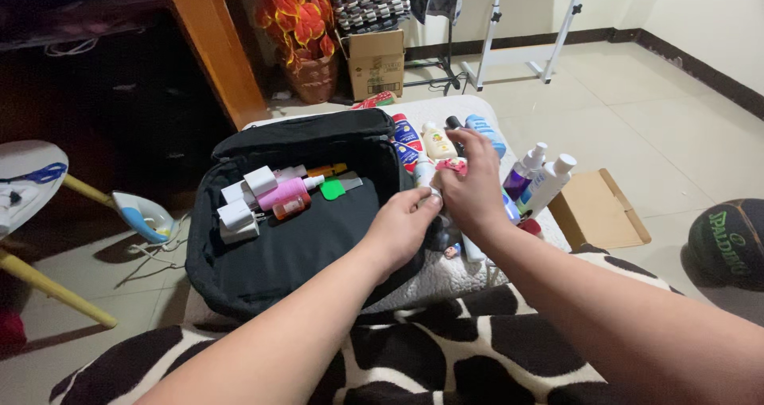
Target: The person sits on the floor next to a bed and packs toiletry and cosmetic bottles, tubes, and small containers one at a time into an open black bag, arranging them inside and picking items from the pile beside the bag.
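Note:
An open black toiletry bag (302,246) lies on a cow-patterned blanket in front of me. Inside at its far end sit white capped bottles (247,194), a pink bottle (282,192), an orange bottle (291,207) and a green item (333,189). My left hand (402,228) rests at the bag's right rim, fingertips pinching a small white cap (434,192). My right hand (471,184) is wrapped around a small bottle (423,171) beside the bag. Behind it stand more bottles: cream (438,141), blue (487,133) and red-and-blue (407,137).
A purple spray bottle (523,174) and a white bottle (549,184) stand at the right. A flat cardboard box (597,210) and a dark ball (730,242) lie on the tiled floor. A cardboard carton (376,63), a plant and a white stand are farther back.

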